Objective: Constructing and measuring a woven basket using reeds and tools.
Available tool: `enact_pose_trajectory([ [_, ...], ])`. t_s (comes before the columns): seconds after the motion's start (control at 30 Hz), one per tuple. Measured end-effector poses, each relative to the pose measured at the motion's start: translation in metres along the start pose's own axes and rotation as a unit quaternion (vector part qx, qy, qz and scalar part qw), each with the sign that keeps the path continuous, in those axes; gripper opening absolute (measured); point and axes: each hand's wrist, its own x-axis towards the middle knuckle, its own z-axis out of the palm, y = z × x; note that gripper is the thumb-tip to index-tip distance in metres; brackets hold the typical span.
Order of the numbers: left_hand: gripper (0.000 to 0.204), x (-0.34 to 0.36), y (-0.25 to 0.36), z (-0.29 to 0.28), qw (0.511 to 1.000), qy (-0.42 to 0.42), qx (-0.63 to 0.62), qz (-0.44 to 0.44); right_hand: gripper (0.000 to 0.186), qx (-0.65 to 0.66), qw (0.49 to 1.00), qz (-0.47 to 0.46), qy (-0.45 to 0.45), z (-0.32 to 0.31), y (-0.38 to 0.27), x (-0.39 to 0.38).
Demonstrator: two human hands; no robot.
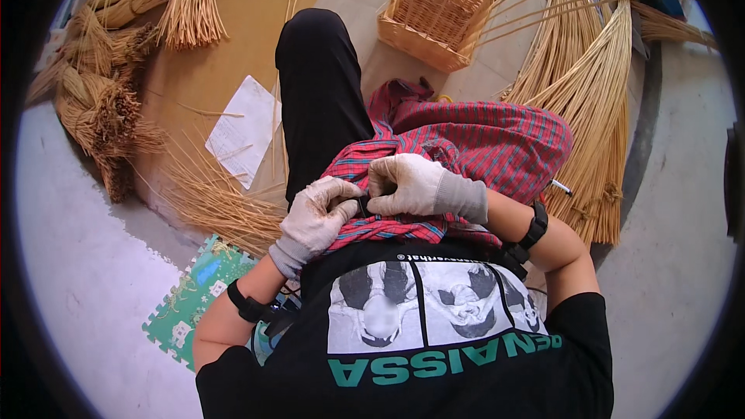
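Both of my hands wear whitish work gloves with brown stains and meet over my lap. My left hand is closed, its thumb and fingers pinched at a small black object. From the other side my right hand closes on the same black object, fingertips bent down against it. Its kind cannot be made out, as the gloves cover much of it. Beneath the hands a red checked cloth lies bunched across my lap and over one leg.
Ahead stands a partly woven wicker basket with long loose rods. Bundles of thin rods lie at the right, with darker bundles at the left. A white paper sheet and a green foam mat lie on the left.
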Motion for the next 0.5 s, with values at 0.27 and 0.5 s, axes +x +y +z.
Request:
enact_pose_trajectory([
  [0.27,0.014,0.005,-0.004,-0.006,0.990,-0.001,0.089,0.109,0.021,0.032,0.999,0.021,-0.034,0.004,0.003,-0.001],
  [0.5,0.011,0.005,-0.005,-0.003,0.986,0.006,0.113,0.120,0.027,-0.102,0.993,0.066,0.007,0.012,-0.017,-0.005],
])
